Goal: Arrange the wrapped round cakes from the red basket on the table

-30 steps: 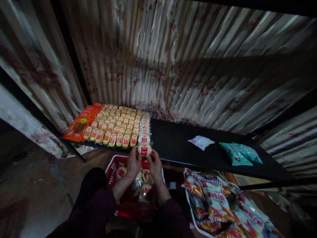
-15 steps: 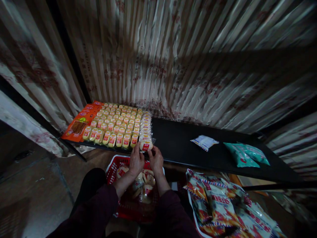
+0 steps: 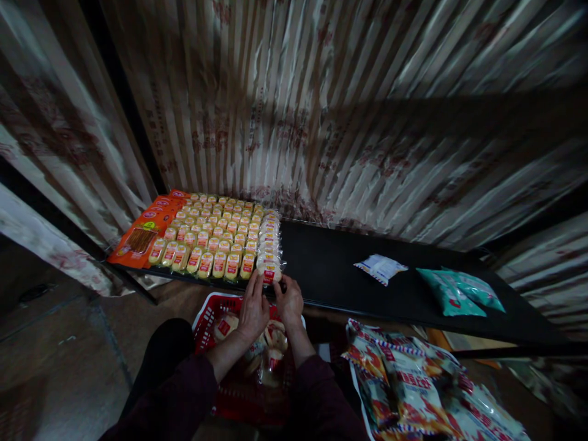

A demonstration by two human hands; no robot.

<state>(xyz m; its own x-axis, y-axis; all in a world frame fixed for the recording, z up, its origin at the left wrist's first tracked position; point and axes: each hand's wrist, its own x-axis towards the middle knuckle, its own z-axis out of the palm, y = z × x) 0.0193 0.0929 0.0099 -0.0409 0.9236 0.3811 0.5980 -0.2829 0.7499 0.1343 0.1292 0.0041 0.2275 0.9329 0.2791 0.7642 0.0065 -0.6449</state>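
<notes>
At the near end of the column of round white packs [image 3: 269, 242] on the black shelf [image 3: 331, 263], the left hand [image 3: 254, 311] and right hand [image 3: 289, 301] pinch a red-labelled round pack [image 3: 269, 274] between slightly parted fingertips. Below, the red basket [image 3: 215, 315] contains several loose wrapped round cakes [image 3: 274, 334]; right of it, a white-rimmed basket [image 3: 362, 401] is heaped with printed snack bags [image 3: 416, 380].

Black shelf [image 3: 321, 269]. Toward left end, orange pouch [image 3: 154, 223]; alongside, rows of pale-yellow packets [image 3: 206, 263], red-and-white labels, then white round packets [image 3: 269, 274], red labels. Toward right end, teal bags [image 3: 452, 293]. Curtain [image 3: 294, 92] striped brown and off-white, reddish prints. Basket [image 3: 229, 407] red, white rim.
</notes>
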